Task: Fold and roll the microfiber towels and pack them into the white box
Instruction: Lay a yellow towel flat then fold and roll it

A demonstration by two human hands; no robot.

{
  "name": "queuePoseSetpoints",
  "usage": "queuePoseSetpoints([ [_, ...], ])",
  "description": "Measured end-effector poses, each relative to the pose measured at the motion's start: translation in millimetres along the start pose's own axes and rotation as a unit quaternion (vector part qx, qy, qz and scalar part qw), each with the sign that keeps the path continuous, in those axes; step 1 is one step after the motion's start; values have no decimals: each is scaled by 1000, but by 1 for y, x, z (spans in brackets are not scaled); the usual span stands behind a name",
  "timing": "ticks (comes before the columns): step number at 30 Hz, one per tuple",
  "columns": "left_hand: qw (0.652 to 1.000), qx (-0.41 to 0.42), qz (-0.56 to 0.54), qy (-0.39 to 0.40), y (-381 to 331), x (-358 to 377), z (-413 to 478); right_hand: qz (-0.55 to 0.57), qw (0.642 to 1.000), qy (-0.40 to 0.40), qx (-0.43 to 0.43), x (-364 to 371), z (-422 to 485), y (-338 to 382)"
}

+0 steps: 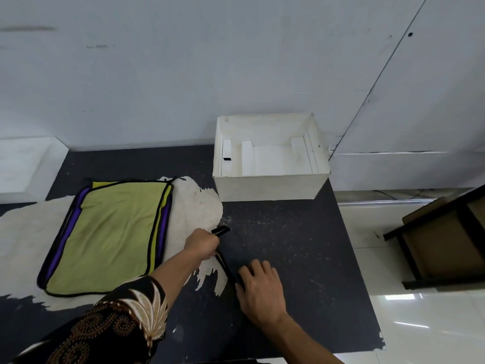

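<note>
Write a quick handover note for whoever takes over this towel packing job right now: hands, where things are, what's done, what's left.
Left hand: closed on a dark towel with black edging, lying on the dark table.
Right hand: pressing flat on the same towel's near end.
Stack of towels, green on top, purple underneath: lies flat to the left, unfolded.
White box: at the table's back, open, no towels inside.
Done: nothing packed.
Left: finish this towel, box it, then the stack.

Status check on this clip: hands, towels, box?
Left hand gripping a dark towel, right hand pressing it flat. Green towel stack waiting left. White box holds no towels, path clear.
</note>
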State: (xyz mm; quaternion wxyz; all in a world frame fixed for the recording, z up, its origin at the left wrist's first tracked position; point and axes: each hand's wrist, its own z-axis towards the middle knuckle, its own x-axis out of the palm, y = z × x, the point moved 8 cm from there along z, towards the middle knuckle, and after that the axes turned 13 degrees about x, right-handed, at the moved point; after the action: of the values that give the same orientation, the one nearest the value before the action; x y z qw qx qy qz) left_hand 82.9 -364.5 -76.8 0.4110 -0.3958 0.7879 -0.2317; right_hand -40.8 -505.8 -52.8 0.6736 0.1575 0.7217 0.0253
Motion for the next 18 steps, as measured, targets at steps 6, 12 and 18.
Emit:
queuePoseSetpoints([
  [6,1000,4,-30,5,5,0,4,44,998,-24,-29,-8,0,-3],
  [12,995,34,92,4,16,-3,0,12,997,39,-59,4,-7,-1],
  [18,967,155,168,-112,-10,-13,-21,68,997,22,-42,-11,9,4],
])
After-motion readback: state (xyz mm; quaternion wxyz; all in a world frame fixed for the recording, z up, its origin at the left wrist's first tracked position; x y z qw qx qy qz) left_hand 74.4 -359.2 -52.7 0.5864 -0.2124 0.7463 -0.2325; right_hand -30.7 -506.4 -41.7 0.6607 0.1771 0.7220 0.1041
